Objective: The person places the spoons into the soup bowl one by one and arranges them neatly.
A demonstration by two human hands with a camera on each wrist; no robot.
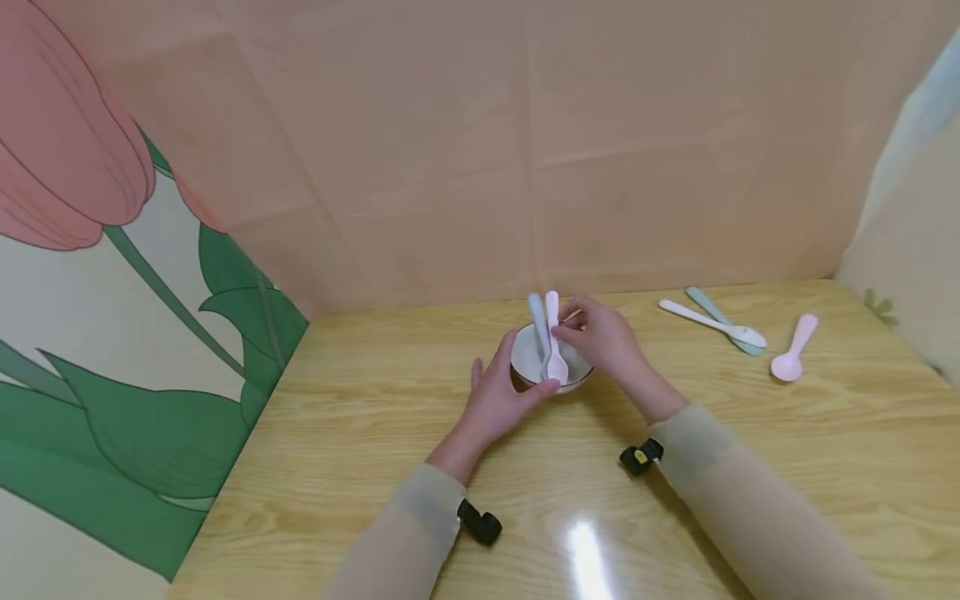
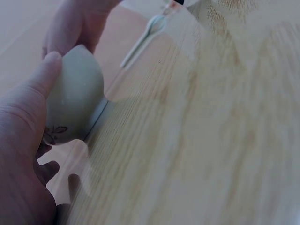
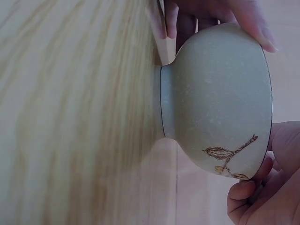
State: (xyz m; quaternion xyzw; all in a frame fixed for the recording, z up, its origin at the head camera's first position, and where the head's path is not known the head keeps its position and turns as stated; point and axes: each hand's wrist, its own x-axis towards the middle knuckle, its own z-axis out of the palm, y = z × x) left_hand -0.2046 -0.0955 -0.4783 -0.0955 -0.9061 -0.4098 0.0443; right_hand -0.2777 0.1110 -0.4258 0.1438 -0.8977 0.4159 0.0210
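Note:
A cream bowl (image 3: pixel 220 98) with a dark rim and a brown leaf pattern stands upright on the table. My left hand (image 1: pixel 497 400) grips it, thumb at the near rim and fingers round the left side. Inside the bowl (image 1: pixel 525 354), a pale blue spoon (image 1: pixel 537 317) and a pink spoon (image 1: pixel 555 367) lean side by side, handles pointing away past the far rim. At the right rim, my right hand (image 1: pixel 603 337) pinches the pink spoon's handle between thumb and curled fingers. The wrist views hide the spoons behind the bowl wall.
On the right of the wood-grain table (image 1: pixel 360 467), a white spoon (image 1: pixel 697 314) lies across a blue-green spoon (image 1: pixel 708 302). Another pink spoon (image 1: pixel 793 354) lies beside them. A peach backdrop (image 1: pixel 420 167) rises behind the table, with a tulip-print panel (image 1: pixel 135 450) on the left.

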